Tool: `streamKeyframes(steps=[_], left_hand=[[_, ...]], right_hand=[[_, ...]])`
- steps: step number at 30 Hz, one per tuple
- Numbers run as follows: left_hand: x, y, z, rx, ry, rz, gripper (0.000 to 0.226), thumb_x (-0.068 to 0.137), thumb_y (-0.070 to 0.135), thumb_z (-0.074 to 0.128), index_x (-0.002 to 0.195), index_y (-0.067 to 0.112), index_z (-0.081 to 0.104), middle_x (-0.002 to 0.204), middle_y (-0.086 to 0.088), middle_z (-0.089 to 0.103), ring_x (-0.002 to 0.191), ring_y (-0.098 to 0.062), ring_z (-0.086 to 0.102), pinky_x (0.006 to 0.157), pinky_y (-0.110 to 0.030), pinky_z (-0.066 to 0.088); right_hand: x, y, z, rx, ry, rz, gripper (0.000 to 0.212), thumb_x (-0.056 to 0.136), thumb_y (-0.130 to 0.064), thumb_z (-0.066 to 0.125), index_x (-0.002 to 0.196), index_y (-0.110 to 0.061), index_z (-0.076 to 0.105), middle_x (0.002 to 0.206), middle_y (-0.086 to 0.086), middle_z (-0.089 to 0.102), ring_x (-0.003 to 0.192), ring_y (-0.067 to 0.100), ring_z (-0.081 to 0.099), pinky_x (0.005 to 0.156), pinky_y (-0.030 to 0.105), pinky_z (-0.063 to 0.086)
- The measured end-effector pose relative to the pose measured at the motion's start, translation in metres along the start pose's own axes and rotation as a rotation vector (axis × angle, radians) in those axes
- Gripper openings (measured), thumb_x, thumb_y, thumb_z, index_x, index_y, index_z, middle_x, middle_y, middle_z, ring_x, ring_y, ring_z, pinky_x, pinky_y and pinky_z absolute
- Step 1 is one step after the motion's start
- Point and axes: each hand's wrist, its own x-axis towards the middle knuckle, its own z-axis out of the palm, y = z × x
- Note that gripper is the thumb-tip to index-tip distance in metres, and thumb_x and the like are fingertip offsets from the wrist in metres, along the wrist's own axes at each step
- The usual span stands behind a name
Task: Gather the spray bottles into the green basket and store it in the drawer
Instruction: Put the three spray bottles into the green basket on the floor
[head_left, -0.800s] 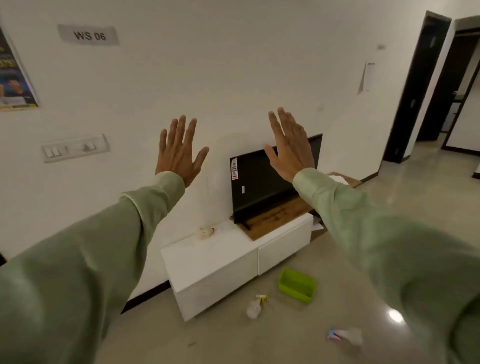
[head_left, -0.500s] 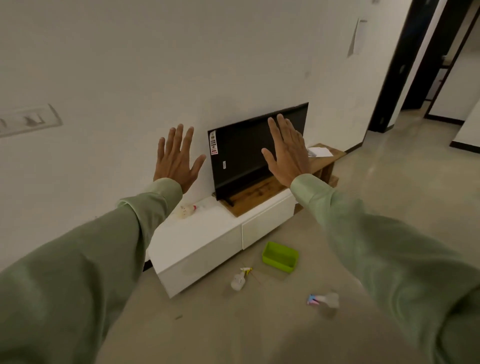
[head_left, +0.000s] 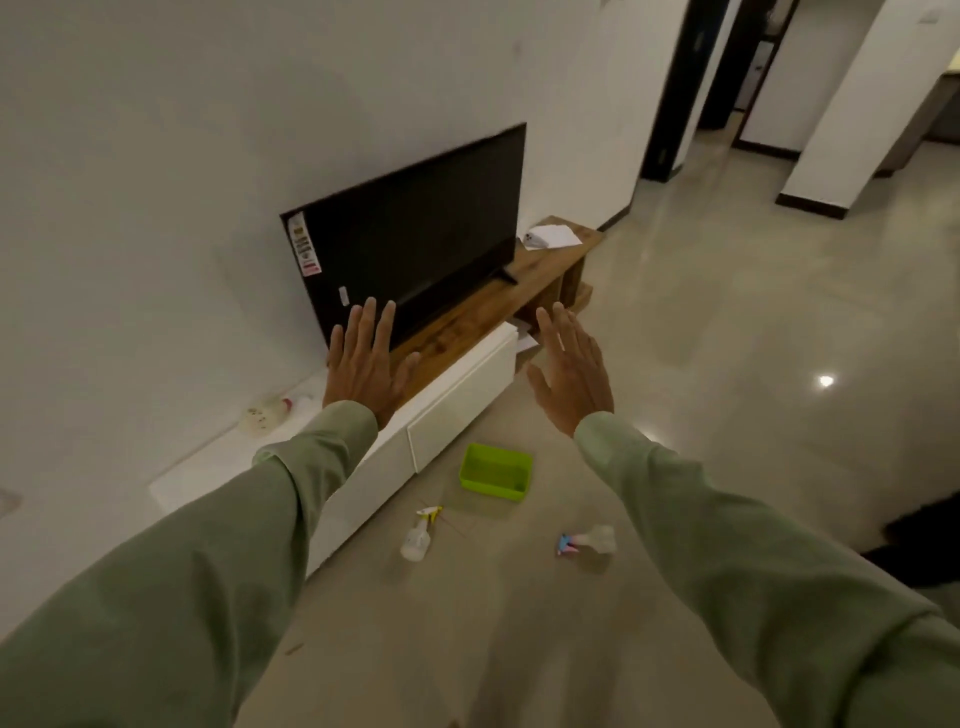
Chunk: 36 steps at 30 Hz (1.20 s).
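Observation:
A green basket (head_left: 496, 473) sits empty on the floor in front of a white drawer cabinet (head_left: 457, 400). A clear spray bottle with a yellow nozzle (head_left: 418, 535) lies on the floor just left of the basket. A second spray bottle with a pink and blue nozzle (head_left: 589, 541) lies to the basket's right. A third bottle with a red nozzle (head_left: 267, 414) lies on the cabinet top by the wall. My left hand (head_left: 366, 366) and my right hand (head_left: 571, 376) are held out flat in the air, fingers spread, holding nothing, well above the floor items.
A black television (head_left: 415, 239) stands on a wooden top (head_left: 540, 270) with papers at its far end. Both drawer fronts are shut. Dark doorways (head_left: 675, 88) open at the back right. A dark object (head_left: 919, 540) sits at the right edge.
The view has tilted down and come closer to the cabinet. Both hands have lowered in the frame, still spread and empty. The bottles and basket have not moved.

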Motion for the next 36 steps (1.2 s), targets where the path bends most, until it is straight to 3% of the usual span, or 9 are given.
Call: streamKeyframes(steps=[9, 18, 28, 32, 36], left_hand=[[0.054, 0.075, 0.136, -0.084, -0.188, 0.074, 0.075, 0.101, 0.050, 0.041, 0.162, 0.018, 0.011, 0.171, -0.009, 0.008, 0.159, -0.027, 0.004, 0.129, -0.049, 0.005], [0.081, 0.138, 0.248, -0.116, -0.367, -0.027, 0.074, 0.102, 0.051, 0.040, 0.162, 0.023, 0.009, 0.171, -0.007, 0.007, 0.159, -0.026, 0.005, 0.129, -0.047, 0.005], [0.101, 0.140, 0.359, -0.155, -0.556, -0.073, 0.075, 0.100, 0.048, 0.046, 0.162, 0.019, 0.013, 0.170, -0.010, 0.012, 0.158, -0.030, 0.011, 0.126, -0.051, 0.012], [0.108, 0.126, 0.430, -0.184, -0.617, -0.054, 0.075, 0.101, 0.047, 0.045, 0.162, 0.020, 0.011, 0.171, -0.008, 0.007, 0.159, -0.028, 0.006, 0.128, -0.048, 0.006], [0.100, 0.111, 0.523, -0.197, -0.672, -0.018, 0.073, 0.101, 0.046, 0.046, 0.161, 0.017, 0.016, 0.170, -0.010, 0.013, 0.158, -0.029, 0.011, 0.127, -0.049, 0.010]], right_hand=[[0.012, 0.133, 0.058, -0.007, -0.136, 0.191, 0.069, 0.103, -0.034, 0.051, 0.163, -0.016, 0.022, 0.171, 0.013, 0.021, 0.158, 0.031, 0.021, 0.127, 0.047, 0.021], [0.028, 0.259, 0.116, -0.011, -0.401, 0.224, 0.072, 0.105, -0.037, 0.045, 0.165, -0.019, 0.010, 0.174, 0.009, 0.006, 0.161, 0.026, 0.010, 0.129, 0.043, 0.014], [0.031, 0.321, 0.206, -0.073, -0.653, 0.271, 0.073, 0.106, -0.035, 0.044, 0.165, -0.018, 0.006, 0.174, 0.011, 0.006, 0.161, 0.028, 0.009, 0.129, 0.044, 0.015], [0.022, 0.347, 0.271, -0.099, -0.738, 0.315, 0.074, 0.105, -0.035, 0.046, 0.165, -0.018, 0.005, 0.174, 0.011, 0.006, 0.161, 0.028, 0.008, 0.129, 0.044, 0.015], [-0.004, 0.386, 0.364, -0.113, -0.848, 0.326, 0.077, 0.102, -0.032, 0.053, 0.165, -0.016, 0.010, 0.173, 0.013, 0.012, 0.160, 0.029, 0.013, 0.128, 0.044, 0.019]])
